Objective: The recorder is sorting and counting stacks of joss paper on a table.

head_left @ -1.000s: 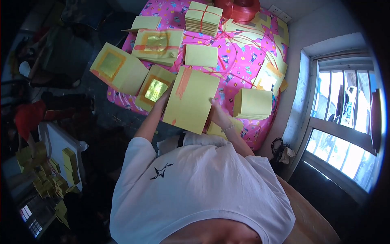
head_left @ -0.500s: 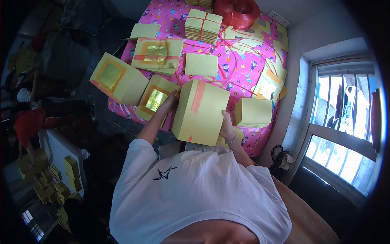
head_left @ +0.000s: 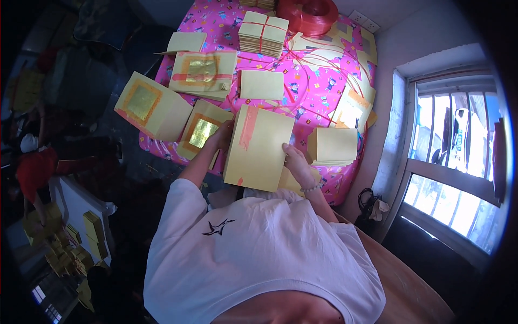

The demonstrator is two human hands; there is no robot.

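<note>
In front of my chest I hold a thick stack of yellow paper sheets (head_left: 261, 154), tilted, with a pink-red strip near its left side. My left hand (head_left: 222, 136) grips its left side, the fingers partly hidden behind it. At the right edge my right hand (head_left: 298, 164) is closed, thumb and finger pressed on the sheets. Just left of my left hand lies yellow paper with a gold foil square in an orange border (head_left: 204, 133). Beyond my right hand sits a pile of plain yellow sheets (head_left: 335, 146).
A pink patterned tablecloth (head_left: 216, 29) covers the table. On it are a tied paper bundle (head_left: 263, 33), more foil-marked stacks (head_left: 141, 102) and a roll of red plastic strapping (head_left: 307, 16) with loose strands. A barred window (head_left: 458, 135) is at right; a person in red (head_left: 35, 173) works at left.
My right hand has slid a little up along the stack's right edge. The stack stays in both hands; the whole view has shifted slightly left.
</note>
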